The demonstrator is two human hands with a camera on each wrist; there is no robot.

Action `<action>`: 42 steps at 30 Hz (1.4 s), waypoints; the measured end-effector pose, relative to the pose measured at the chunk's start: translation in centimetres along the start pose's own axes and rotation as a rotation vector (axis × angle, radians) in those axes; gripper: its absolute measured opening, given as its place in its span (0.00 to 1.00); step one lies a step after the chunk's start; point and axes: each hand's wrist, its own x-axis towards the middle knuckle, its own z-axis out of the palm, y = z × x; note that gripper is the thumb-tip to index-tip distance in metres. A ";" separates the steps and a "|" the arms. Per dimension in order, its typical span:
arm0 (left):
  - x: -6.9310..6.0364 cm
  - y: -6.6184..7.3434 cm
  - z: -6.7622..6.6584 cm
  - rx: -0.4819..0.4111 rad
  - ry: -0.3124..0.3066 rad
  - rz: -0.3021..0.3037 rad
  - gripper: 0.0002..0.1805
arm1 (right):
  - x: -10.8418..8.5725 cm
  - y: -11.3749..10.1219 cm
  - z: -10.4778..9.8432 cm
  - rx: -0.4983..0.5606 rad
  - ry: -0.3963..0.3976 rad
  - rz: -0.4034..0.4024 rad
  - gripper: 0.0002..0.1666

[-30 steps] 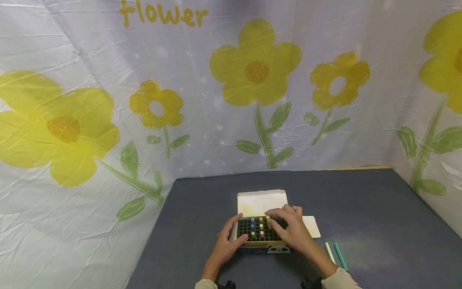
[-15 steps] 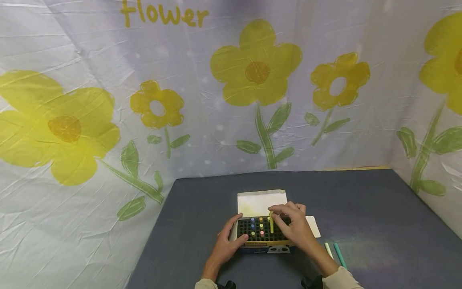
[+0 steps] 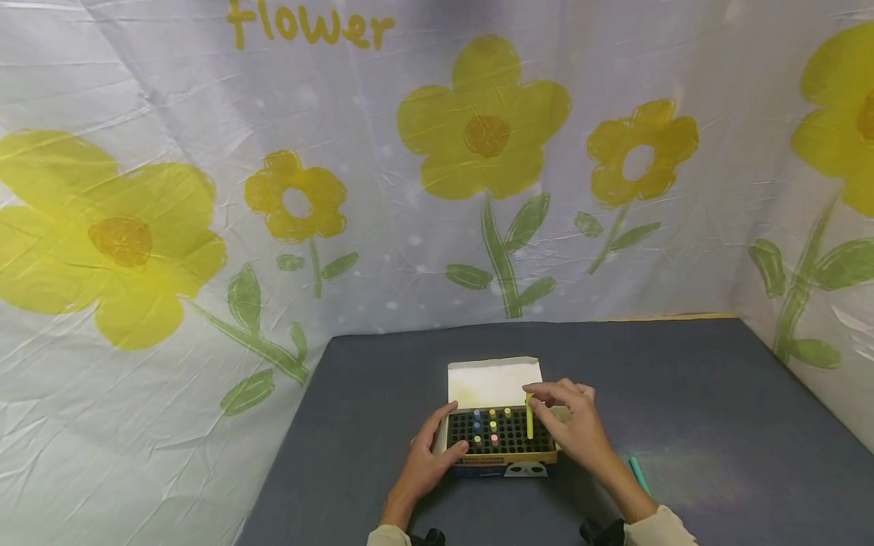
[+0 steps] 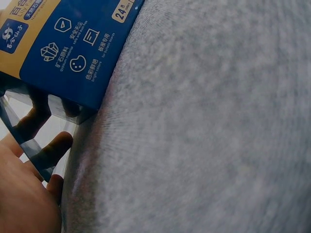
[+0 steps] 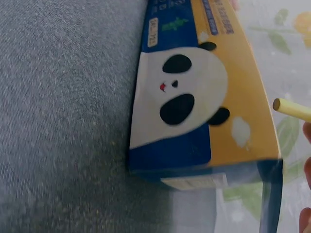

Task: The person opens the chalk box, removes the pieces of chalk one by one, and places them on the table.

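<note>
A chalk box [image 3: 471, 470] stands on the table with its lid [image 3: 493, 381] folded back; its black holder [image 3: 471, 446] has many holes, several filled with coloured chalk ends. My left hand [image 3: 425, 464] grips the box's left end, thumb over the front edge and a finger at the back corner; in the left wrist view its fingers lie by the end flap. Between thumb and fingertips my right hand [image 3: 576, 426] pinches a yellow chalk stick [image 3: 529, 418], upright over the holder's right part. The right wrist view has that chalk [image 5: 291, 109] beside the panda-printed box [image 5: 194, 97].
A teal chalk stick [image 3: 639, 475] lies on the dark table [image 3: 717, 425] right of my right forearm. A curtain [image 3: 382, 265] printed with yellow flowers hangs behind the table and at both sides.
The yellow chalk has come up out of the holder in my right hand and moved to the right. My forearm now covers the pale chalk stick on the table. My left hand stays put.
</note>
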 end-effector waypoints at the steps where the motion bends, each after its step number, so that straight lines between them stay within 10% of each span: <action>1: 0.0 0.0 0.0 0.001 0.000 0.002 0.35 | 0.0 0.1 -0.2 0.009 0.007 0.004 0.19; 17: 0.0 0.2 0.0 0.012 0.004 0.002 0.36 | -1.5 2.3 -3.9 0.007 0.049 0.048 0.21; 42: 0.0 -0.1 0.1 0.004 0.000 0.002 0.36 | -6.1 5.5 -12.1 -0.128 -0.154 0.412 0.13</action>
